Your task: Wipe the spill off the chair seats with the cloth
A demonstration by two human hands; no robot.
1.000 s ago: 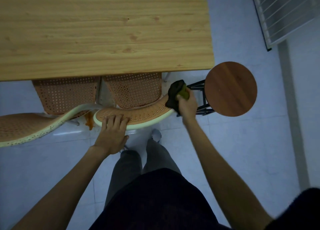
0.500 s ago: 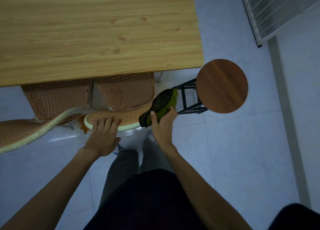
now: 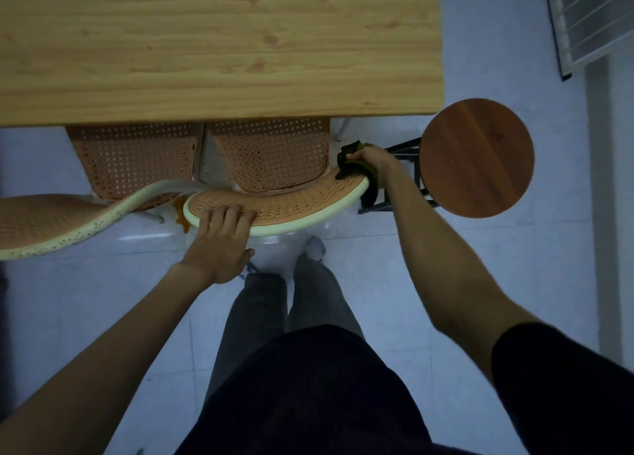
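Two orange woven chair seats are tucked under the table: the left seat [image 3: 133,156] and the right seat [image 3: 274,152]. The right chair's curved cream-rimmed backrest [image 3: 302,202] arcs in front of me. My left hand [image 3: 219,238] rests flat on its left part, fingers spread. My right hand [image 3: 372,166] grips a dark green cloth [image 3: 368,188] at the backrest's right end, the cloth hanging over the rim. An orange spill [image 3: 182,214] shows between the two backrests, at floor level.
A light wooden table [image 3: 219,43] fills the top of the view. A round brown stool [image 3: 477,156] on a black frame stands right of my right hand. The left chair's backrest [image 3: 51,224] curves off to the left. My legs stand on pale floor tiles.
My right hand moved the cloth from the middle of the backrest rim back out to its right end. My left hand stayed on the backrest.
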